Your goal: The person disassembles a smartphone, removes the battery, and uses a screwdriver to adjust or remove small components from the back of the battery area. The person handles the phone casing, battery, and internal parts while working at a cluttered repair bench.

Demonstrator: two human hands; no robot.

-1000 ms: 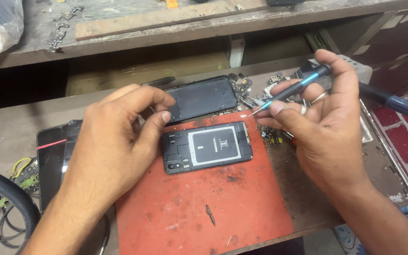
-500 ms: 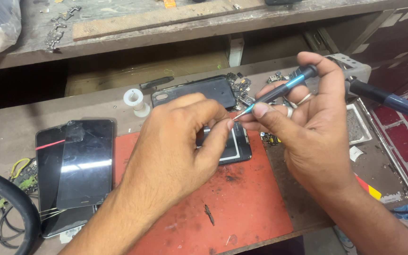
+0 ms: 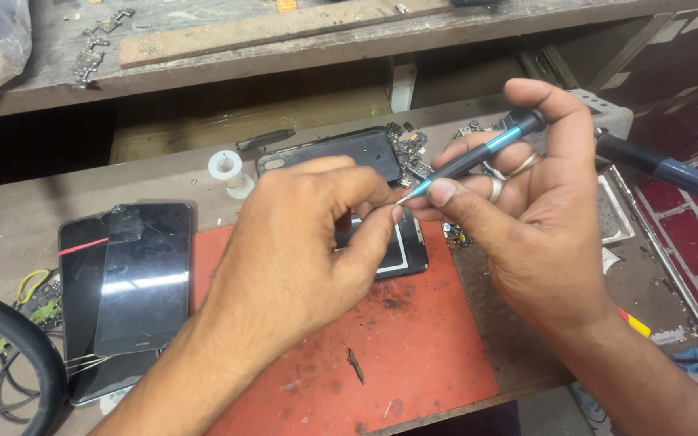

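My right hand holds a slim blue-handled screwdriver, tip pointing left and down. My left hand has its thumb and forefinger pinched together right at the screwdriver's tip; whatever is between them is too small to see. Both hands hover over an opened phone lying on a red mat; my left hand covers most of that phone. A black phone back cover lies just behind it.
Two dark phones lie stacked at the left, beside cables and a black hose. A white solder spool, loose small parts, a metal tray and a dark-handled tool sit around the wooden bench.
My left hand left the phone's edge and came up to the screwdriver tip, pinching there. My right hand tilted the screwdriver slightly; the camera view shifted, revealing the phones at left.
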